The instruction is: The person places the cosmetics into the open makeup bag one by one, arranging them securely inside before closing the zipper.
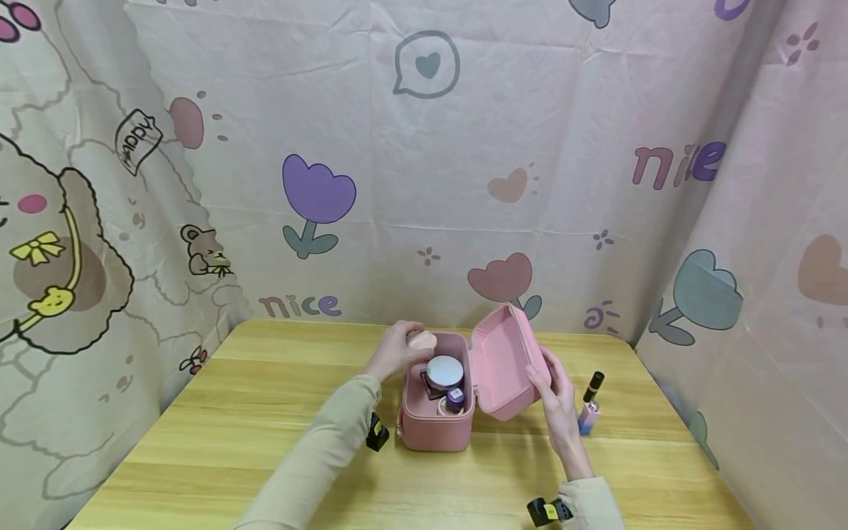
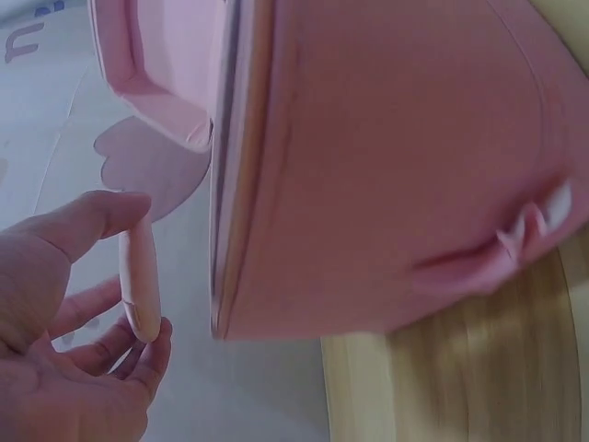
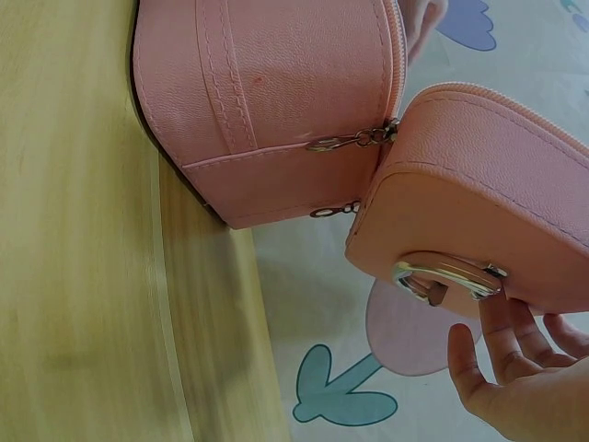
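Observation:
A pink makeup case (image 1: 437,433) stands on the table with its lid (image 1: 506,361) swung out to the right. My left hand (image 1: 400,352) pinches a flat, rounded peach-pink powder puff (image 2: 140,276) between thumb and fingertips, above the case's far left rim. My right hand (image 1: 556,390) holds the lid by its outer edge, its fingers near the lid's handle (image 3: 446,273). Inside the case lie a round white-topped compact (image 1: 444,372), a dark flat item partly under it, and a small purple-capped jar (image 1: 455,399). Other contents are partly hidden.
Right of the lid, a pink-and-blue bottle (image 1: 588,418) and a black-capped tube (image 1: 593,386) stand on the wooden table (image 1: 199,456). A printed curtain (image 1: 424,169) hangs behind the table and along both sides. Zipper pulls (image 3: 342,142) hang at the case's opening edge.

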A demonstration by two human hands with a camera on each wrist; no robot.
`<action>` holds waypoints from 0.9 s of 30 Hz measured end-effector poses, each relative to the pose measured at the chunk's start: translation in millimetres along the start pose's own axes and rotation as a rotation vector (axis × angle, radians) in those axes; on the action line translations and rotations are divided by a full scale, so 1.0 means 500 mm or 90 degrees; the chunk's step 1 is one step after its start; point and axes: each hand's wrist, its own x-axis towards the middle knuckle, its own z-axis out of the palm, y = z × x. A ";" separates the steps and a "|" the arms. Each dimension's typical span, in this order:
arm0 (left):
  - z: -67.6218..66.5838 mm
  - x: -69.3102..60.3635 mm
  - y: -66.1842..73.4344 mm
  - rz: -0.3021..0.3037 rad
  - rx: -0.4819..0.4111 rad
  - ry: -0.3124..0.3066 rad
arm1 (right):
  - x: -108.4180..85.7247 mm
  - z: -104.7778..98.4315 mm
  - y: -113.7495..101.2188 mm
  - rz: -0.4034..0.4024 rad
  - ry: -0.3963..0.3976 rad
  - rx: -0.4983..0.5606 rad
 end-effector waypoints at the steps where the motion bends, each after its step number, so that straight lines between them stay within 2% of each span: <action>1: 0.004 0.001 0.003 0.006 0.004 -0.004 | 0.000 0.000 0.000 0.000 0.001 -0.001; 14: 0.043 0.015 0.020 0.040 0.018 -0.050 | -0.001 0.000 0.000 -0.003 0.000 -0.004; 20: 0.059 0.017 0.032 0.031 0.004 -0.078 | -0.001 0.000 0.000 -0.001 0.001 -0.006; 23: 0.066 0.019 0.031 0.035 0.000 -0.082 | -0.001 0.000 0.000 0.002 0.002 -0.008; 27: 0.071 0.019 0.018 0.065 -0.020 -0.074 | 0.000 0.000 -0.002 0.004 0.000 -0.011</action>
